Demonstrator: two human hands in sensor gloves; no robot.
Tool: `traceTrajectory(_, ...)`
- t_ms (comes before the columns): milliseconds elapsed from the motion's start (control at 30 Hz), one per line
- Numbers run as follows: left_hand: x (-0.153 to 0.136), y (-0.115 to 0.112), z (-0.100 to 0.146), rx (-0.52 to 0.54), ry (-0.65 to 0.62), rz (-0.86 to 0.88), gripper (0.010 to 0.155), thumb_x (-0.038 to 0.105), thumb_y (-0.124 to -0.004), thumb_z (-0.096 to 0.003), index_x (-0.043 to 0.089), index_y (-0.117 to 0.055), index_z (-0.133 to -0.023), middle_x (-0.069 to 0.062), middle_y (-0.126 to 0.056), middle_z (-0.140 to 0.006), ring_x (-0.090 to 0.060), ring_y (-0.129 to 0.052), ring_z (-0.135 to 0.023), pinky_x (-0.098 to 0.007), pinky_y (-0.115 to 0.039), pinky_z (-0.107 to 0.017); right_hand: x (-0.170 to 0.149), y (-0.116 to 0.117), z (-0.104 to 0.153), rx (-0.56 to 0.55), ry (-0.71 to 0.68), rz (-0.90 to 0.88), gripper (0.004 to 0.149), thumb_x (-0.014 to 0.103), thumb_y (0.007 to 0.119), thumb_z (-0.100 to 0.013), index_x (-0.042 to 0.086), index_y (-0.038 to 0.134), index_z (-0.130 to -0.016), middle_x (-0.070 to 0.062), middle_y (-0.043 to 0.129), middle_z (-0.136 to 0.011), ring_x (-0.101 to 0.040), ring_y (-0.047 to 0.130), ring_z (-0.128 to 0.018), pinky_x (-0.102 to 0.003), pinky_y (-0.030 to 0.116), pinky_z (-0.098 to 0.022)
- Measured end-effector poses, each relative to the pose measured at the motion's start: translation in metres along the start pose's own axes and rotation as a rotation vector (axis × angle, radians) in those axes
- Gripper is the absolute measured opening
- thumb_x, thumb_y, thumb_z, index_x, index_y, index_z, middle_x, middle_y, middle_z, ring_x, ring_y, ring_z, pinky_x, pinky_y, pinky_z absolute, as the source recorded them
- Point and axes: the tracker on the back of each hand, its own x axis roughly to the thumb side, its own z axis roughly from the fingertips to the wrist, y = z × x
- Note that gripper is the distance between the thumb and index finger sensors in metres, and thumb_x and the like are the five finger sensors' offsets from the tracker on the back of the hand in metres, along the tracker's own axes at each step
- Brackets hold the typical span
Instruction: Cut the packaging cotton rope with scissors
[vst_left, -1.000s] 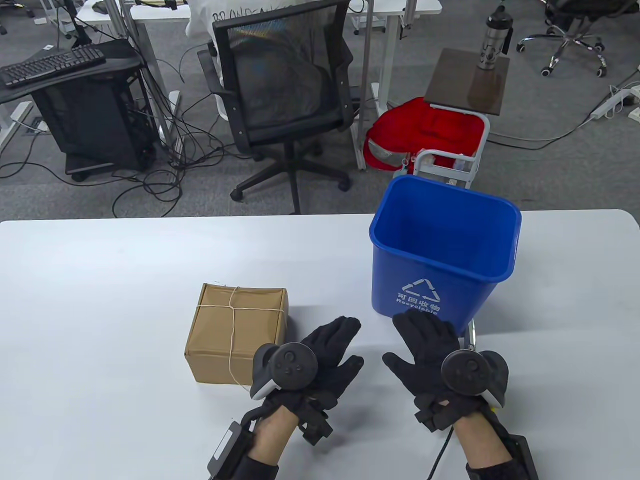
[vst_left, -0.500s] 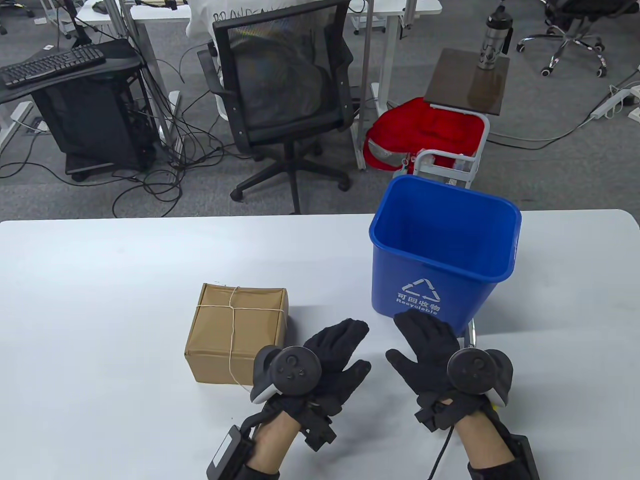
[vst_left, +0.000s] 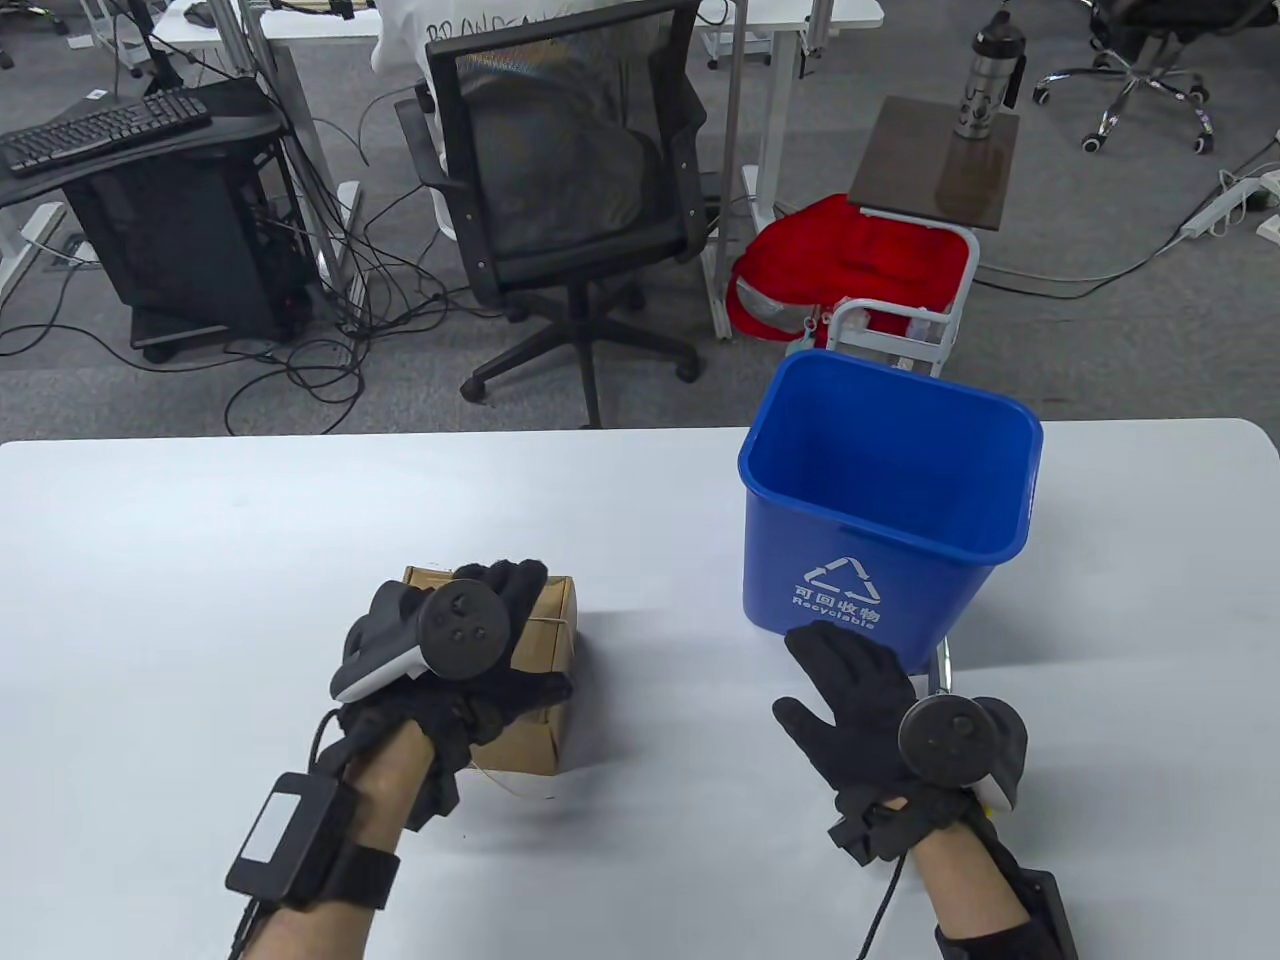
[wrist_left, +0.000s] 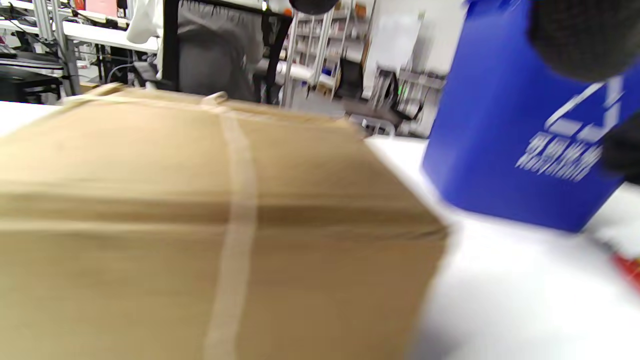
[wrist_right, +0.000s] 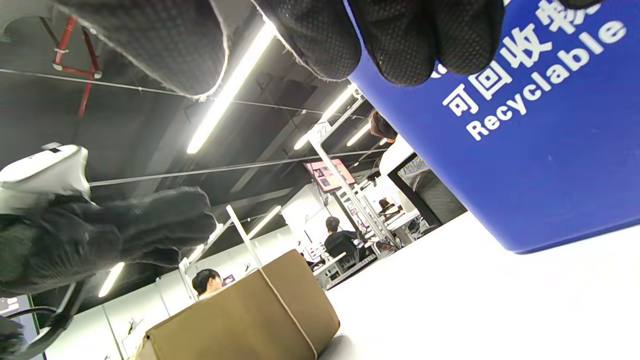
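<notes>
Table view: left hand (vst_left: 470, 650) was laid over one cardboard box (vst_left: 550, 640), fingers spread, grasp indeterminable; right hand (vst_left: 860, 700) was held flat, released, before one blue bin (vst_left: 880, 500). Scissors were largely hidden.

Left wrist view: rope (wrist_left: 235, 210) was seen, blurred, crossing the box.

Right wrist view: fingertips (wrist_right: 420, 45) were cut off.

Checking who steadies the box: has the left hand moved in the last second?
Yes. The left hand went left and forward onto the box, away from the bin.

An office: mesh swivel chair (vst_left: 570, 170), keyboard (vst_left: 100, 130) (floor cables (vst_left: 300, 360) everywhere), rows of desks.
</notes>
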Motion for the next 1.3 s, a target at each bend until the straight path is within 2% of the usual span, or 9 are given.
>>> traceTrajectory(167,-0.03,-0.005,-0.024,-0.193,-0.005,-0.092,0.116,0.075,-0.082,-0.0396,0.026,-0.009,-0.114,-0.024,-0.011,-0.119,-0.051,-0.008,-0.11,-0.075,-0.023,-0.073,-0.008,0.004,0.002,0.022,0.033,-0.001,0.07,0.049,0.077,-0.049,0.005,0.067,-0.103,-0.033,0.067,-0.105,-0.06,0.062,-0.09,-0.086,0.042,-0.059)
traceTrajectory(300,-0.033,-0.007,-0.039,-0.242,-0.086,-0.122,0.118,0.077,-0.082,-0.038,0.027,-0.007,-0.114,-0.025,-0.005,-0.117,-0.052,-0.002,-0.108,-0.075,-0.02,-0.072,-0.013,0.005,0.001,0.026,0.062,-0.021,0.07,0.049,0.077,-0.049,0.005,0.067,-0.103,-0.033,0.068,-0.104,-0.06,0.063,-0.089,-0.086,0.041,-0.059)
traceTrajectory(467,-0.049,-0.016,-0.059,-0.223,-0.131,0.03,0.113,0.079,-0.073,-0.0428,0.023,-0.006,-0.114,-0.025,-0.005,-0.117,-0.05,0.0,-0.108,-0.075,-0.015,-0.07,-0.017,0.01,0.002,0.044,0.075,-0.015,0.069,0.049,0.077,-0.049,0.004,0.068,-0.102,-0.034,0.07,-0.103,-0.06,0.065,-0.088,-0.086,0.041,-0.059)
traceTrajectory(600,-0.053,-0.019,-0.062,-0.294,-0.193,0.019,0.114,0.081,-0.073,-0.0405,0.025,-0.007,-0.115,-0.026,-0.009,-0.119,-0.052,-0.003,-0.108,-0.076,-0.013,-0.069,-0.02,0.013,0.006,0.062,0.092,0.005,0.069,0.049,0.077,-0.05,0.004,0.068,-0.102,-0.033,0.071,-0.102,-0.06,0.066,-0.087,-0.086,0.042,-0.059)
traceTrajectory(767,-0.045,-0.019,-0.057,-0.358,-0.266,-0.047,0.126,0.081,-0.08,-0.0367,0.024,0.004,-0.111,-0.032,0.007,-0.11,-0.058,0.009,-0.099,-0.08,-0.009,-0.064,-0.026,0.013,0.006,0.062,0.117,-0.013,0.07,0.049,0.077,-0.049,0.004,0.068,-0.102,-0.034,0.071,-0.102,-0.06,0.066,-0.087,-0.086,0.041,-0.059)
traceTrajectory(900,-0.045,-0.036,-0.057,-0.439,-0.248,-0.156,0.131,0.078,-0.085,-0.0369,0.021,0.01,-0.108,-0.033,0.015,-0.105,-0.059,0.014,-0.095,-0.083,-0.008,-0.06,-0.027,0.013,0.006,0.062,0.124,-0.011,0.07,0.049,0.077,-0.049,0.004,0.069,-0.102,-0.034,0.072,-0.102,-0.061,0.066,-0.087,-0.086,0.041,-0.059)
traceTrajectory(967,-0.044,-0.036,-0.059,-0.41,-0.267,-0.22,0.133,0.077,-0.087,-0.0383,0.019,0.011,-0.107,-0.035,0.013,-0.106,-0.062,0.009,-0.098,-0.084,-0.011,-0.061,-0.028,0.016,0.007,0.069,0.125,0.006,0.07,0.049,0.077,-0.049,0.004,0.069,-0.101,-0.034,0.072,-0.101,-0.06,0.067,-0.087,-0.086,0.041,-0.059)
traceTrajectory(1133,-0.045,-0.035,-0.065,-0.366,-0.297,-0.176,0.133,0.077,-0.088,-0.0377,0.019,0.008,-0.109,-0.038,0.01,-0.107,-0.067,-0.001,-0.097,-0.083,-0.011,-0.063,-0.027,0.019,0.008,0.083,0.122,0.032,0.069,0.049,0.078,-0.049,0.003,0.07,-0.101,-0.034,0.073,-0.101,-0.06,0.068,-0.086,-0.086,0.041,-0.059)
traceTrajectory(1300,-0.05,-0.04,-0.067,-0.358,-0.331,-0.103,0.134,0.077,-0.087,-0.0389,0.013,0.007,-0.109,-0.042,0.012,-0.103,-0.067,0.01,-0.093,-0.079,-0.005,-0.06,-0.026,0.02,0.008,0.088,0.117,0.042,0.069,0.049,0.078,-0.049,0.003,0.071,-0.1,-0.033,0.075,-0.1,-0.06,0.07,-0.085,-0.086,0.042,-0.059)
